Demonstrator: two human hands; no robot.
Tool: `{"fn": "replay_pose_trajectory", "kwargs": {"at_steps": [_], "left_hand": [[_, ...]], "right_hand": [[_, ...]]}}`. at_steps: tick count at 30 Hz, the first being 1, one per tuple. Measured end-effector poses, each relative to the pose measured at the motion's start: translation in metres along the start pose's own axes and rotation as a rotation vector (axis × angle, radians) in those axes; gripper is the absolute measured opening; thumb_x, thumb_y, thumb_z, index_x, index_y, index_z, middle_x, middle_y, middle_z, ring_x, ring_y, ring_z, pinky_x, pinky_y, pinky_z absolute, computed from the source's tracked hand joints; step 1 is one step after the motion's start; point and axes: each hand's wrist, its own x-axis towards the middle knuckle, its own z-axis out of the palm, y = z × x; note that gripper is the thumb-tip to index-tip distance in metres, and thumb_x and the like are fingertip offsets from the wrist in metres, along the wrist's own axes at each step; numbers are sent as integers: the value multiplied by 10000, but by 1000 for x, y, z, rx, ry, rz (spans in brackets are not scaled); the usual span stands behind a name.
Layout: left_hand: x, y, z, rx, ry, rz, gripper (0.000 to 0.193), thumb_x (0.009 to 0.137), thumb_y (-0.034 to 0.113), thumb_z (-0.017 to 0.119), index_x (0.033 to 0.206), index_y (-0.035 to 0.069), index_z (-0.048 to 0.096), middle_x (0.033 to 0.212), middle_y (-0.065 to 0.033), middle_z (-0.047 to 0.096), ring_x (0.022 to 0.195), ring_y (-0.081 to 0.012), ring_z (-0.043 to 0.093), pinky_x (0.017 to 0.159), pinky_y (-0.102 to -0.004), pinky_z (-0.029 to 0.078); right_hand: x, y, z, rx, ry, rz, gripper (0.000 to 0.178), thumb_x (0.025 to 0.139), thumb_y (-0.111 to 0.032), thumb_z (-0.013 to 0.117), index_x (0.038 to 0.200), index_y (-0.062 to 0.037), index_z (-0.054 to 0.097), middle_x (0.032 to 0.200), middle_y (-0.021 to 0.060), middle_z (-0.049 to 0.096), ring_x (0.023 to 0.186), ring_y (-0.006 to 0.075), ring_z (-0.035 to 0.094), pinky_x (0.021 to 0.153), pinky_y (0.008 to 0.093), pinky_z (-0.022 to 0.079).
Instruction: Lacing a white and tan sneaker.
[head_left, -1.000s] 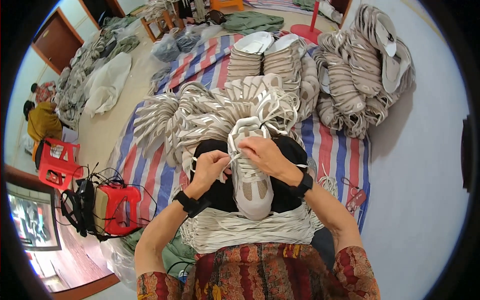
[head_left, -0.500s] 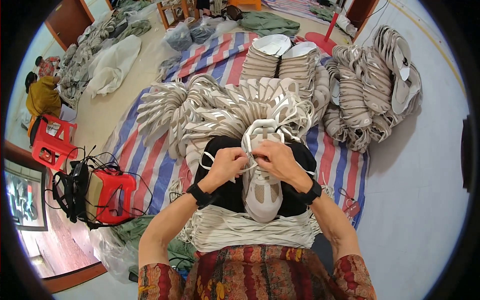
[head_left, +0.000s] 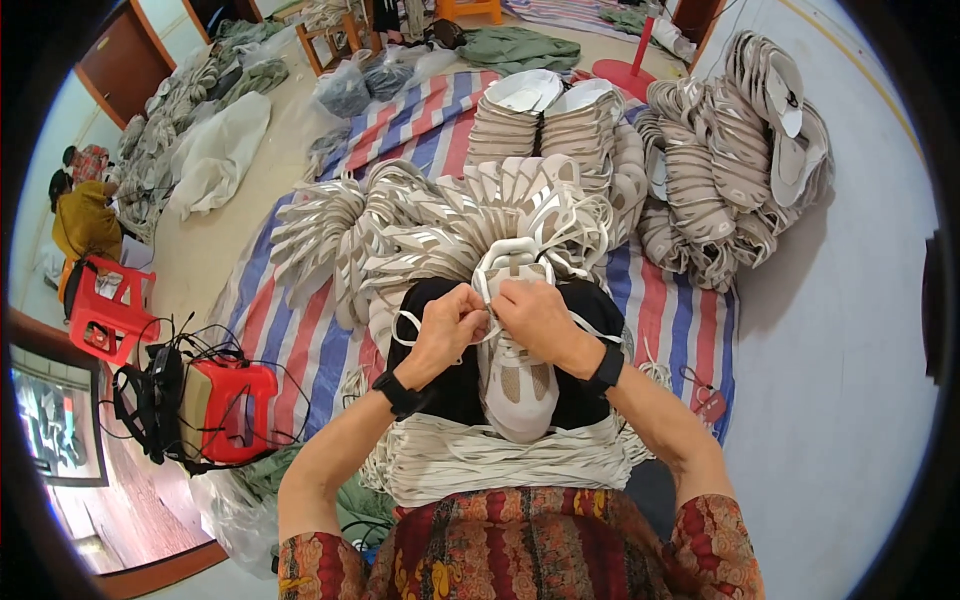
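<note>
A beige and white shoe upper (head_left: 519, 393) lies over my black-clad lap, its toe pointing toward me and its padded collar away. My left hand (head_left: 452, 332) is closed in a pinch at the left side of the lacing, on a whitish shoelace (head_left: 407, 325) that loops out beside it. Bent over the upper's throat, my right hand (head_left: 533, 318) also has its fingers pressed together on lace; its fingertips meet close to the left ones and are partly hidden. A thick bundle of whitish laces (head_left: 500, 462) lies across my lap nearest me.
Fanned shoe uppers (head_left: 420, 225) lie just beyond my knees on a striped sheet (head_left: 310, 345). Tied stacks (head_left: 545, 130) stand behind, with another pile (head_left: 715, 170) by the wall at right. A red stool (head_left: 238, 405) with cables is at left; a person in yellow (head_left: 88, 215) sits farther off.
Both hands have shifted slightly left with the shoe upper. My right hand has moved up toward the collar, closer to the left fingertips. The whole view has tilted a little.
</note>
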Motion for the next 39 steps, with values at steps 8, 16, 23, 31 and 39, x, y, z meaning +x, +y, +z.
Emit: {"fn": "replay_pose_trajectory", "kwargs": {"at_steps": [8,16,23,31,39], "left_hand": [[-1,-4,-11,298,-113,321,153,736,-100,406,740,-23,538,614,-67,549,511,-124,538,477,-248,431],[-9,1,-23,160,-163,-197,135,774,0,439,742,-23,568,654,-119,552,576,-207,564,521,-300,446],[-28,25,-30,994,-414,300,314,726,336,676,787,35,610,881,-122,481,720,-304,546,635,-362,445],[7,-2,-31,323,-230,275,129,790,143,641,851,31,622,833,-28,482,737,-121,464,627,-239,387],[1,10,-26,207,-188,272,102,792,61,620,880,13,600,791,0,520,654,-62,466,581,-186,397]], "right_hand": [[-76,156,-122,-422,222,994,107,734,-128,547,799,-46,567,830,136,565,740,301,562,594,400,451],[-13,35,-36,161,107,84,281,687,-69,615,962,-36,566,926,107,559,804,280,568,664,360,480],[-20,54,-37,17,64,106,107,696,-63,570,794,-35,538,767,103,535,695,275,551,589,367,465],[-40,84,-54,77,88,277,287,660,-34,559,946,-39,588,927,145,544,907,327,510,771,389,433],[-5,35,-21,-119,99,-10,77,694,-101,539,764,-68,546,756,51,497,796,209,492,716,348,384]]}}
